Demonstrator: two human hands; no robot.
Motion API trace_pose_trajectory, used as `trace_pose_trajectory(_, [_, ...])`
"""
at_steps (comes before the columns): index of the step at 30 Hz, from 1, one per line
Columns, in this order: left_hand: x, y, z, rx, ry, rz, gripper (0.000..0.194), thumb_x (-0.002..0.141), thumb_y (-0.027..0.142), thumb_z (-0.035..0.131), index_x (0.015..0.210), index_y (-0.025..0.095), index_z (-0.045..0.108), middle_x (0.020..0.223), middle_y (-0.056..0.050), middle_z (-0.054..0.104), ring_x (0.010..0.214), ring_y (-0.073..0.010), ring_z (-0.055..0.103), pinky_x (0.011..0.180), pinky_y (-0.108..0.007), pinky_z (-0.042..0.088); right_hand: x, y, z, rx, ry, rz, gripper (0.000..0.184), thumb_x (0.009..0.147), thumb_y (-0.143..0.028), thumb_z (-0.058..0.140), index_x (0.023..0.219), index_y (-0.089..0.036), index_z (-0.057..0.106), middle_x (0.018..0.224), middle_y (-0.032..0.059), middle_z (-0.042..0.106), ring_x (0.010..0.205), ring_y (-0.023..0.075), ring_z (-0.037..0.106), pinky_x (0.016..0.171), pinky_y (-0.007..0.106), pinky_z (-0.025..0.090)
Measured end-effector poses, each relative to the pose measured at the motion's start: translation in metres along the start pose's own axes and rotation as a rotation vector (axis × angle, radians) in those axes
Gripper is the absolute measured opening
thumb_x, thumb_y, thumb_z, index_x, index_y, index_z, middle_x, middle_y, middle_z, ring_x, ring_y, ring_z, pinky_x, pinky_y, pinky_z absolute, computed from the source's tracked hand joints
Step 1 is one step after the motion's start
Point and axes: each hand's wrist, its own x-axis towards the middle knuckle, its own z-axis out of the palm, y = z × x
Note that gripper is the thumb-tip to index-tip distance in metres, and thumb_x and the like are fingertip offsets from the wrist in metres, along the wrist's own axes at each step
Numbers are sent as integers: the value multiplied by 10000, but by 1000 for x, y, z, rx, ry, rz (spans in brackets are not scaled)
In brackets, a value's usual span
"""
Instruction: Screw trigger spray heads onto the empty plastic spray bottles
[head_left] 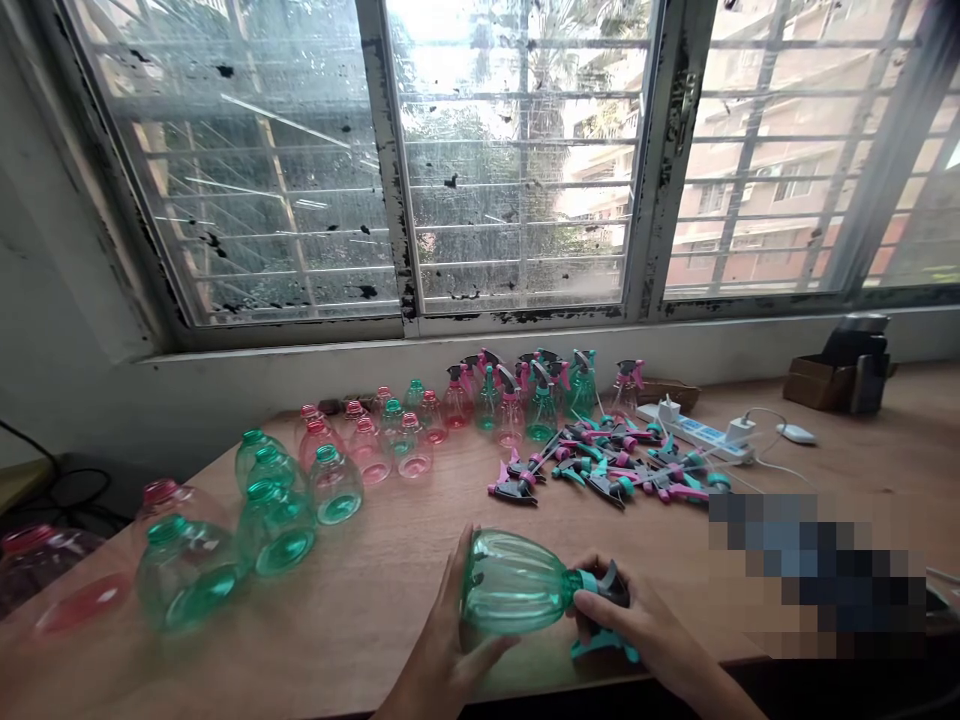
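Observation:
A clear green spray bottle (pixel 516 582) lies on its side in the air near the table's front edge, its neck toward the right. My left hand (pixel 457 630) is wrapped round its base and underside. At the neck, the fingers of my right hand (pixel 622 605) close on a black and teal spray head (pixel 606 582), which sits at the bottle's mouth. Whether it is fully screwed on cannot be seen. The teal trigger (pixel 604 645) points down below my right hand.
Open green bottles (pixel 277 530) and pink bottles (pixel 367 450) stand at left. Loose spray heads (pixel 615 460) lie in a pile beyond my hands. Bottles with heads fitted (pixel 541 405) stand by the wall. A power strip (pixel 701 435) and a cardboard box (pixel 817 383) are at right.

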Motion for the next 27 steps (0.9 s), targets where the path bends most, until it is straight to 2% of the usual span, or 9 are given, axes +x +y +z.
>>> trace_pose_trajectory(4, [-2,2,2,-23,11,-10,983,886,442,751,1628,366,110,1691,-96,284,1544,-375,290,1288,-548,168,1,-1,1,6,13,4,389,807,-515,815,941,-186,656,730,-5,728,612,185,686,625,325,557])
trace_pose_trajectory(9, [-4,19,2,-110,1,-67,1106,832,475,806,1639,284,74,1707,-137,258,1558,-378,261,1290,-536,182,-1,-2,2,-27,16,-14,389,816,-518,806,936,-182,650,691,-4,725,607,184,678,625,325,546])
trace_pose_trajectory(13, [-5,26,3,-153,-11,-82,988,876,475,760,1630,300,145,1714,-116,245,1549,-356,292,1286,-510,228,-2,-2,1,-46,17,1,404,812,-541,798,944,-190,649,644,-3,726,605,197,676,627,334,541])
trace_pose_trajectory(18, [-5,17,7,-179,5,-1,960,863,485,766,1612,401,171,1721,-64,224,1548,-357,287,1240,-496,339,-1,-2,1,44,42,14,429,762,-541,839,939,-206,637,651,-21,702,585,192,673,608,321,545])
trace_pose_trajectory(22, [-5,10,8,-127,38,17,868,896,539,697,1601,411,208,1715,-58,208,1545,-376,258,1175,-477,437,0,-3,2,64,42,19,425,749,-536,849,920,-207,642,653,-25,692,581,196,671,600,315,535])
trace_pose_trajectory(24, [-6,10,7,-115,33,29,879,899,531,698,1604,412,185,1719,-61,194,1545,-376,255,1209,-501,384,-1,-4,2,58,32,16,403,768,-516,843,923,-204,641,672,-24,695,595,192,672,611,311,530])
trace_pose_trajectory(27, [-6,14,4,-47,-2,28,999,861,439,787,1610,423,125,1730,-52,169,1561,-366,227,1282,-538,211,-2,-3,0,51,-16,20,383,807,-496,821,948,-196,628,663,-19,707,602,181,663,617,305,523])
